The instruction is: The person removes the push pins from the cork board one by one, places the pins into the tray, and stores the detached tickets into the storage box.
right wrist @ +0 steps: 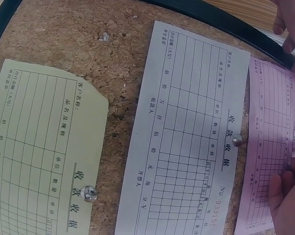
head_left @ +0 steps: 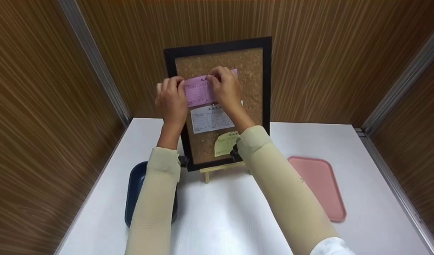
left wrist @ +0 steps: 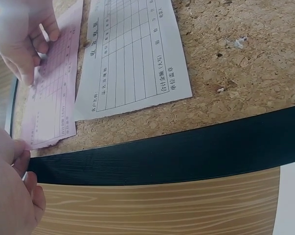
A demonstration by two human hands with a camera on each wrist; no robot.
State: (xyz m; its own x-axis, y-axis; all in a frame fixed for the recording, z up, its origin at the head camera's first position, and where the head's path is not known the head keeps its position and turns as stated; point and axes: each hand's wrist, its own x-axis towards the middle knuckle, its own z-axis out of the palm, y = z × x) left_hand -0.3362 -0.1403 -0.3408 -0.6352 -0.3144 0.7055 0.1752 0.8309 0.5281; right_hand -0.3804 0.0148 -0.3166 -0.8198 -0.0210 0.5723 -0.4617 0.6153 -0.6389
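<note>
- Already pinned toward 6 o'clock: white slip (right wrist: 181, 122), yellow slip (right wrist: 44, 137).
- Left hand (head_left: 171, 101) pinches pink slip (head_left: 196, 92) at 9, right hand (head_left: 227, 88) at 12.
- Pink pinning looks unfinished.

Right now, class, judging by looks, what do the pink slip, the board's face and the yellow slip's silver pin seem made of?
Pink slip: matt paper, by its printed lines and ragged edge. Board's face: apparently dull cork, mottled with granules. Silver pin: glossy; its glints suggest metal, possibly plastic.
</note>
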